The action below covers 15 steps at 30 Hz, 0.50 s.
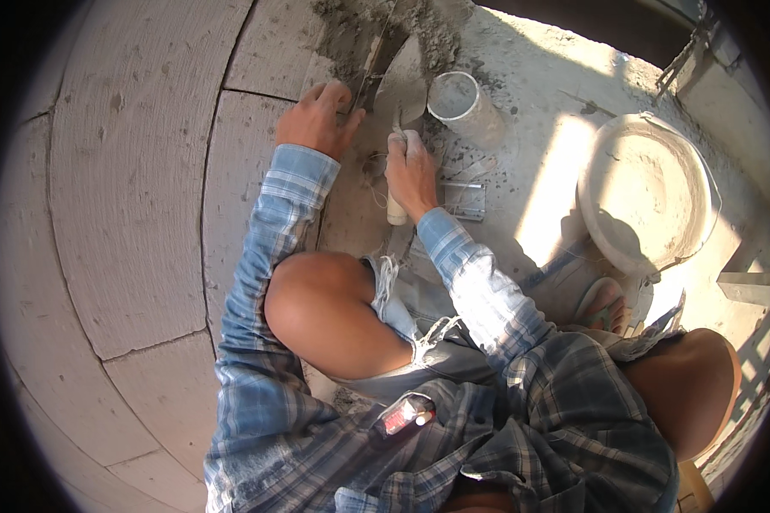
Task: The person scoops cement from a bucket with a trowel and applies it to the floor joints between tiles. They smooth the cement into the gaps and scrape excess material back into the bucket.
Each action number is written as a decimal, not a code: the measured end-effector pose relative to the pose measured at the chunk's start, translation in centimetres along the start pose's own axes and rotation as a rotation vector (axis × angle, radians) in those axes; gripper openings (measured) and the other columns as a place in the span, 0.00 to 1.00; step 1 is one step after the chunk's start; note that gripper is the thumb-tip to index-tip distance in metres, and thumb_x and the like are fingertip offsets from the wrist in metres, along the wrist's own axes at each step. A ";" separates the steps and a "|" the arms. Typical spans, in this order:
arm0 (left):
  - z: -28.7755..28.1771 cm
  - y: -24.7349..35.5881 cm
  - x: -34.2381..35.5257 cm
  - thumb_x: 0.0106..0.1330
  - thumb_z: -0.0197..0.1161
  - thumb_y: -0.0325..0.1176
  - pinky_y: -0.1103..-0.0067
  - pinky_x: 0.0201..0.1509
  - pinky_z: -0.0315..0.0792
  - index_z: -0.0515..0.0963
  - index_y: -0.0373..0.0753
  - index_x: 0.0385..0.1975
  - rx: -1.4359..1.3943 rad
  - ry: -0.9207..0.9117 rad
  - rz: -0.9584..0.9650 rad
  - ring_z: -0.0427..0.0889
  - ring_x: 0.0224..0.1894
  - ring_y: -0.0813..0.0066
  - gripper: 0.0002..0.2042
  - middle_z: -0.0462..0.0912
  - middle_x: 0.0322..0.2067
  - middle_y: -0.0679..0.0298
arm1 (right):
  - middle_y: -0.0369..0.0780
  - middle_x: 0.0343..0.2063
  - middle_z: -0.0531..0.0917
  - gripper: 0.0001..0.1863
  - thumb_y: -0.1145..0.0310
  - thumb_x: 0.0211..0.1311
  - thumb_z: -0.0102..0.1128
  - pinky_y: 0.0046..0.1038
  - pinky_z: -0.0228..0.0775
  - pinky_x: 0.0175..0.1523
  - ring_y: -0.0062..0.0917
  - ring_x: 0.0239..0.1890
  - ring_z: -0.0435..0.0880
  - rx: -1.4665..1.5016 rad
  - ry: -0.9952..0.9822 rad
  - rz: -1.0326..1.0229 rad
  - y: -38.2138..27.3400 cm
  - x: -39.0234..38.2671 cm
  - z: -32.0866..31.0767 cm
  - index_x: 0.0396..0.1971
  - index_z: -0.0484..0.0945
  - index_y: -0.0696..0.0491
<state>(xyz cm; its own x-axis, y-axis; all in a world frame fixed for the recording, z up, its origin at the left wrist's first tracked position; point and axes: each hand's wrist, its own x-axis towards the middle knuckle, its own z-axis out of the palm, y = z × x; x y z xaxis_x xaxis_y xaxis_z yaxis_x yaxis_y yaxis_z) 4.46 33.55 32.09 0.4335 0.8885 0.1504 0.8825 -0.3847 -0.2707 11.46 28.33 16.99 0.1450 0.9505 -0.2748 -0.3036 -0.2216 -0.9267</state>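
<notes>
My left hand [316, 120] is at the edge of the pale block surface [261, 60], beside a thin upright line, with fingers curled and their tips partly hidden; what they hold, if anything, I cannot make out. My right hand [411, 171] is closed on the handle of a trowel [400, 73], whose broad blade points away from me beside rough wet mortar [443, 34]. A pale cylindrical container [479, 120] stands just right of the blade. A small clear slotted object [462, 201] lies beside my right wrist, among loose string.
A large round bucket of pale, creamy material [654, 179], with a wire handle, sits at the right on the dusty floor [539, 94]. Jointed blocks fill the left side. A dark opening lies at the top right, with a metal piece [744, 286] at the right edge.
</notes>
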 end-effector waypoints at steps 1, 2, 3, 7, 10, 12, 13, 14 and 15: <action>0.0 -0.2 0.1 0.60 0.66 0.41 0.64 0.34 0.78 0.74 0.46 0.37 0.030 -0.011 0.008 0.84 0.32 0.56 0.11 0.83 0.35 0.61 | 0.59 0.38 0.81 0.21 0.55 0.69 0.46 0.50 0.66 0.50 0.58 0.44 0.77 -0.027 0.010 -0.055 -0.3 0.2 -0.2 0.40 0.74 0.61; -0.1 -0.3 0.1 0.60 0.66 0.42 0.64 0.35 0.78 0.75 0.46 0.37 0.062 -0.022 0.016 0.84 0.32 0.56 0.12 0.83 0.35 0.61 | 0.58 0.38 0.81 0.21 0.55 0.69 0.46 0.50 0.66 0.50 0.58 0.44 0.77 -0.052 0.019 -0.111 -0.5 0.7 -0.7 0.40 0.74 0.61; -0.4 -0.3 -0.1 0.60 0.65 0.42 0.64 0.35 0.78 0.75 0.45 0.37 0.076 -0.052 0.011 0.84 0.33 0.56 0.12 0.84 0.35 0.60 | 0.58 0.37 0.81 0.21 0.55 0.69 0.46 0.50 0.66 0.49 0.58 0.43 0.77 -0.075 0.028 -0.166 -0.7 1.2 -1.1 0.40 0.74 0.61; -0.4 0.4 0.0 0.61 0.62 0.41 0.63 0.35 0.78 0.74 0.45 0.38 0.112 -0.146 0.014 0.84 0.34 0.54 0.11 0.83 0.36 0.59 | 0.42 0.25 0.81 0.20 0.56 0.69 0.50 0.32 0.71 0.34 0.27 0.23 0.80 -0.064 0.155 -0.217 -0.7 3.5 -2.9 0.38 0.75 0.61; -0.3 0.4 0.0 0.61 0.62 0.40 0.62 0.35 0.78 0.74 0.44 0.39 0.126 -0.176 0.004 0.84 0.34 0.53 0.11 0.84 0.35 0.58 | 0.39 0.24 0.81 0.20 0.56 0.69 0.50 0.26 0.70 0.31 0.21 0.22 0.78 0.008 0.106 -0.231 -1.3 4.2 -4.3 0.39 0.76 0.61; -0.3 0.4 0.0 0.61 0.62 0.40 0.63 0.35 0.78 0.75 0.45 0.39 0.153 -0.188 -0.008 0.84 0.33 0.53 0.10 0.84 0.33 0.58 | 0.42 0.27 0.81 0.17 0.59 0.63 0.58 0.30 0.70 0.36 0.29 0.27 0.79 0.061 0.089 -0.214 -1.6 4.5 -4.5 0.37 0.76 0.61; -0.2 0.5 0.2 0.61 0.62 0.41 0.63 0.35 0.78 0.76 0.46 0.39 0.177 -0.192 -0.011 0.84 0.32 0.54 0.10 0.84 0.31 0.57 | 0.45 0.30 0.82 0.18 0.59 0.60 0.60 0.34 0.71 0.42 0.37 0.32 0.80 0.054 0.099 -0.220 -1.7 4.8 -4.6 0.36 0.76 0.61; -0.2 0.7 0.4 0.61 0.62 0.41 0.64 0.34 0.78 0.77 0.47 0.38 0.202 -0.196 -0.014 0.84 0.31 0.55 0.10 0.84 0.29 0.57 | 0.49 0.32 0.84 0.18 0.60 0.57 0.62 0.38 0.71 0.47 0.45 0.38 0.82 0.047 0.110 -0.226 -1.9 5.2 -4.6 0.36 0.76 0.62; 0.1 0.9 0.6 0.61 0.62 0.41 0.64 0.34 0.78 0.77 0.47 0.38 0.239 -0.212 -0.032 0.84 0.31 0.55 0.09 0.84 0.27 0.57 | 0.48 0.33 0.84 0.19 0.60 0.55 0.63 0.37 0.72 0.48 0.44 0.38 0.82 0.038 0.115 -0.241 -2.2 5.8 -4.7 0.36 0.76 0.62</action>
<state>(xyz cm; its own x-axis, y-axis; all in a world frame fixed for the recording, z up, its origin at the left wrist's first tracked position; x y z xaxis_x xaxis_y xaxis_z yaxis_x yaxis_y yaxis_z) 5.49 33.80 31.81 0.3366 0.9411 -0.0321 0.8163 -0.3086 -0.4883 17.37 33.29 16.25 0.3225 0.9435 -0.0765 -0.2823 0.0187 -0.9591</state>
